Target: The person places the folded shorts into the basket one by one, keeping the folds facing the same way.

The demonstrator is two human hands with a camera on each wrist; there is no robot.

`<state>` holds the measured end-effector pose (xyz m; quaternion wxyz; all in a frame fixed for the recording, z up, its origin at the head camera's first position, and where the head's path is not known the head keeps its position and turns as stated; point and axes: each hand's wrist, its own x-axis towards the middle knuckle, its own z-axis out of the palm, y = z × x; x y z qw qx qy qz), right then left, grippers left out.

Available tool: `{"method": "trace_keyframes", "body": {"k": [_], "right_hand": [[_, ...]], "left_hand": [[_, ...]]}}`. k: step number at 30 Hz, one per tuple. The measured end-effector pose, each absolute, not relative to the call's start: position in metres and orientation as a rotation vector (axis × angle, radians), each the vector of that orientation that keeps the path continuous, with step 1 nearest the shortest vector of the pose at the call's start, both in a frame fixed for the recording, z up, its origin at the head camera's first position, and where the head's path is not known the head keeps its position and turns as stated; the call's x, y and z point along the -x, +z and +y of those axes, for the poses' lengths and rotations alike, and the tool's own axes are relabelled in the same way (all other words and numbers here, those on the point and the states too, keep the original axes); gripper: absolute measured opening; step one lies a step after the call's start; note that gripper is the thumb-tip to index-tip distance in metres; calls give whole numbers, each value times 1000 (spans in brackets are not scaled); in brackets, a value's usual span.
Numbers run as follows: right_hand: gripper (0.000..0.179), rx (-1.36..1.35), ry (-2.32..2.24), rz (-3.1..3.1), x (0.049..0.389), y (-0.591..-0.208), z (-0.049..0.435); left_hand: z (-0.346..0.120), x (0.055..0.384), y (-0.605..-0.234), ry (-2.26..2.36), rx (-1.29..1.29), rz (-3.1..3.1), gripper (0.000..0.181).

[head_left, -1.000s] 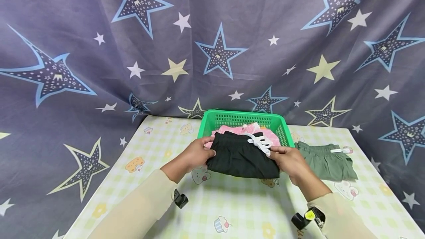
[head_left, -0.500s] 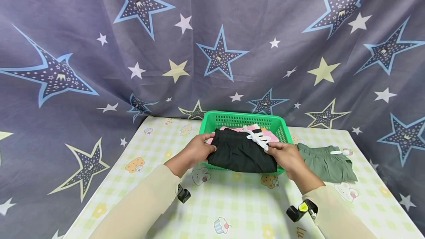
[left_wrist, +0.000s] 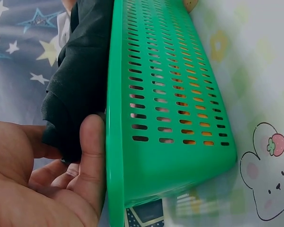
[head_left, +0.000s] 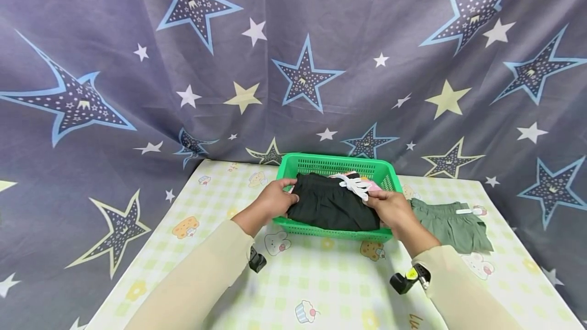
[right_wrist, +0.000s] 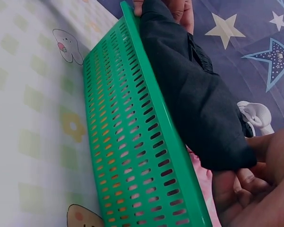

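Folded black shorts (head_left: 332,205) with a white drawstring (head_left: 356,186) hang between both hands, over the opening of a green plastic basket (head_left: 339,232). The left hand (head_left: 274,198) pinches their left end, its thumb beside the basket's rim in the left wrist view. At the other end, the right hand (head_left: 390,209) grips the shorts near the drawstring. Pink cloth (right_wrist: 204,179) shows below them inside the basket in the right wrist view. Most of the basket's contents are hidden under the shorts.
Folded green shorts (head_left: 451,225) with a white drawstring lie on the table right of the basket. A checked cloth with cartoon prints covers the table (head_left: 275,294). A dark curtain (head_left: 293,131) with stars hangs close behind the basket.
Both hands have moved the black shorts away from the wearer and over the basket, covering more of the pink cloth. The basket's front wall now shows below them. The green shorts stay put.
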<state>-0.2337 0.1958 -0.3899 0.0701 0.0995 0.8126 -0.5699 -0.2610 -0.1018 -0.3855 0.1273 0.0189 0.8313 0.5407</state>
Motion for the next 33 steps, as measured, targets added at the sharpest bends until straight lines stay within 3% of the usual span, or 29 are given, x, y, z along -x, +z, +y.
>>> {"method": "trace_keyframes", "body": {"k": [33], "right_hand": [[35, -356, -1650, 2591, 263, -407, 188]], "left_hand": [[-86, 282, -395, 1361, -61, 2658, 52]]}}
